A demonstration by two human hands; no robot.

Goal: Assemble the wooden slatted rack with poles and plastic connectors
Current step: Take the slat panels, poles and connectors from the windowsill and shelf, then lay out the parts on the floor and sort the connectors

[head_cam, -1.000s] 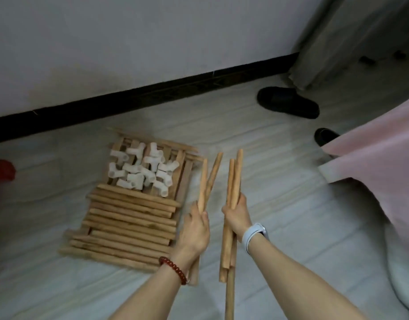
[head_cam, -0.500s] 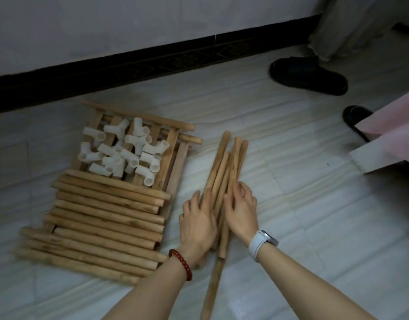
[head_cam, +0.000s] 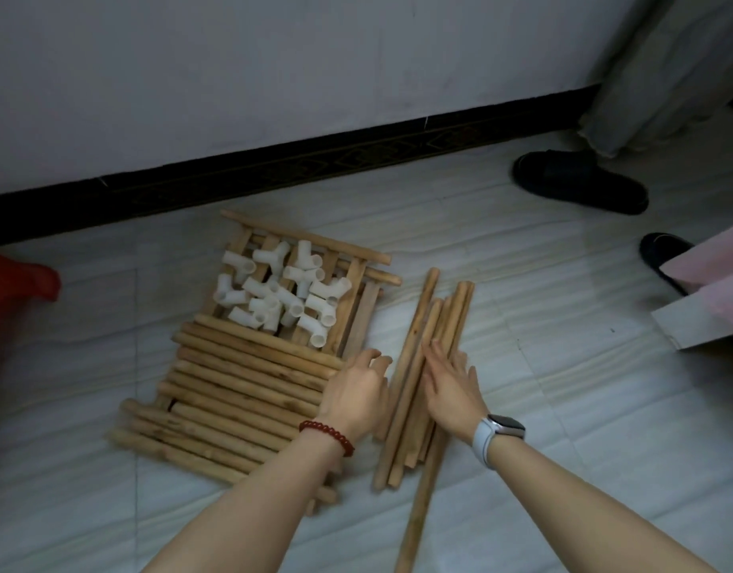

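Note:
Several long wooden poles [head_cam: 437,324] lie bundled on the floor, pointing away from me. My right hand [head_cam: 453,386] rests flat on them with straight fingers. My left hand [head_cam: 358,390], fingers loosely bent, hovers just left of the bundle at the edge of a stack of short wooden poles [head_cam: 241,378]. Beyond that stack lies a wooden slatted panel [head_cam: 352,312] with a pile of white plastic connectors [head_cam: 282,291] on it. Neither hand holds anything.
A white wall with a black skirting board [head_cam: 315,159] runs behind the parts. Two black slippers [head_cam: 580,181] lie at the right, near a curtain [head_cam: 666,68] and a pink cloth [head_cam: 712,279]. Something red [head_cam: 17,283] sits at the left edge.
The poles I held upright in both hands a second ago now lie on the floor. My left hand has slid off the bundle toward the short poles; my right hand stays on it.

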